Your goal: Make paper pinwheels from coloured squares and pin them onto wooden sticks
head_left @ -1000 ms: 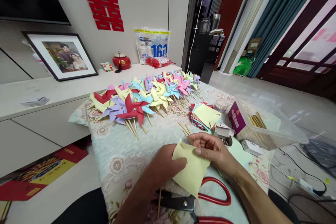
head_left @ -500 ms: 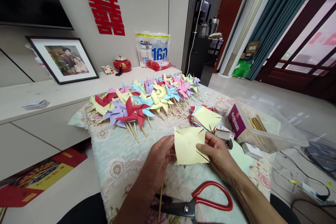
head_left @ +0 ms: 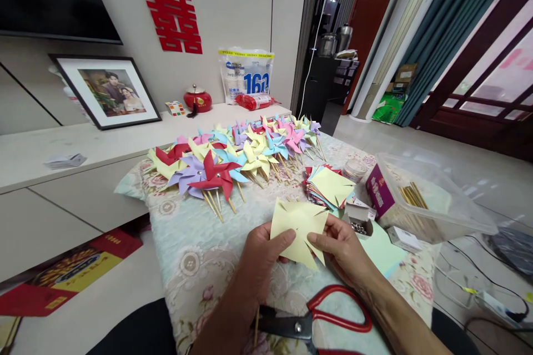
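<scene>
Table (head_left: 208, 252), floral cloth. Pinwheels (head_left: 255, 157) massed along far edge, left corner to right. Toward right edge: stacked cut papers (head_left: 331, 184), clear plastic bin (head_left: 380, 195), pale green sheet (head_left: 382, 249), small white box (head_left: 405, 239). Red-handled scissors (head_left: 306, 325) by near edge.

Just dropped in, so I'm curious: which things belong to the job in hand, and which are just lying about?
Likely part of the job:
held yellow paper
paper stack
pinwheels
sticks
scissors

Probably lying about:
framed photo
red jar
puzzle cube
</scene>
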`<act>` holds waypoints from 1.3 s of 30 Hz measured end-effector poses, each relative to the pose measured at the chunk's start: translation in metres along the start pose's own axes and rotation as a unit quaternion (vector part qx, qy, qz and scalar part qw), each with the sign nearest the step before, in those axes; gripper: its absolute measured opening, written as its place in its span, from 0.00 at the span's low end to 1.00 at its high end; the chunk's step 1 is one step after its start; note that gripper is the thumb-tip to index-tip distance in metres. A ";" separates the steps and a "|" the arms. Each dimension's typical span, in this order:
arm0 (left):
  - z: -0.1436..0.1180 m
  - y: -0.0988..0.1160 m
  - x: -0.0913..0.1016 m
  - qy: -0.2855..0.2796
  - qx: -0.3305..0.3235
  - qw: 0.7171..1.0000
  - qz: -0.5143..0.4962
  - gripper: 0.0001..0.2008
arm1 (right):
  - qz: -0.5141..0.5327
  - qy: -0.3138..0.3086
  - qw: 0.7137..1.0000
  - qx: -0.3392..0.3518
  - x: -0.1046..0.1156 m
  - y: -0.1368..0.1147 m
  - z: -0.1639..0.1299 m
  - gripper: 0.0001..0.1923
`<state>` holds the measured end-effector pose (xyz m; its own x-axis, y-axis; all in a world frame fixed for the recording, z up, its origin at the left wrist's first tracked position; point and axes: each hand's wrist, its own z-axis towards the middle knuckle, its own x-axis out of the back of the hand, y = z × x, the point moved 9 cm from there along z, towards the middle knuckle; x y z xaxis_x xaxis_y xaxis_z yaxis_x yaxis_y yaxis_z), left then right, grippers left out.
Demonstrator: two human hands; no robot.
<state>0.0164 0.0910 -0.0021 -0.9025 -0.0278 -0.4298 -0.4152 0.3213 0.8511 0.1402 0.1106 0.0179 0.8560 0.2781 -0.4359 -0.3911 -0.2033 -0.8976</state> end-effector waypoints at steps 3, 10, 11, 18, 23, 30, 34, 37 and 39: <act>0.000 0.001 0.002 0.010 -0.007 1.000 0.010 0.20 | -0.008 -0.020 1.000 -0.002 -0.003 0.000 -0.001 0.17; -0.001 0.014 0.022 0.107 -0.047 0.991 0.058 0.19 | -0.087 0.002 0.994 0.071 0.009 -0.015 -0.002 0.14; -0.001 0.017 0.024 0.115 -0.054 0.989 0.070 0.19 | -0.102 0.016 0.990 0.094 0.013 -0.019 -0.003 0.14; -0.007 0.030 0.027 0.147 -0.079 0.978 0.122 0.17 | -0.366 0.108 0.874 0.301 0.008 -0.061 -0.030 0.10; -0.006 0.030 0.026 0.136 -0.074 0.979 0.137 0.16 | -0.526 0.000 0.761 0.379 -0.033 -0.064 -0.041 0.12; -0.002 0.024 0.022 0.112 -0.065 0.985 0.116 0.15 | -0.566 -0.078 0.735 0.365 -0.045 -0.050 -0.039 0.12; -0.003 0.026 0.019 0.112 -0.073 0.981 0.138 0.12 | -0.539 -0.082 0.765 0.343 -0.043 -0.049 -0.036 0.09; -0.004 0.025 0.014 0.102 -0.067 0.981 0.153 0.10 | -0.512 -0.076 0.802 0.299 -0.038 -0.047 -0.030 0.06; -0.004 0.024 0.011 0.099 -0.057 0.980 0.162 0.09 | -0.498 -0.067 0.825 0.259 -0.034 -0.044 -0.025 0.07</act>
<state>-0.0039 0.0943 0.0150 -0.9890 -0.1279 -0.0741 -0.1029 0.2362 0.9662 0.1367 0.0869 0.0739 0.8088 0.1732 0.5620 0.3612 0.6078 -0.7072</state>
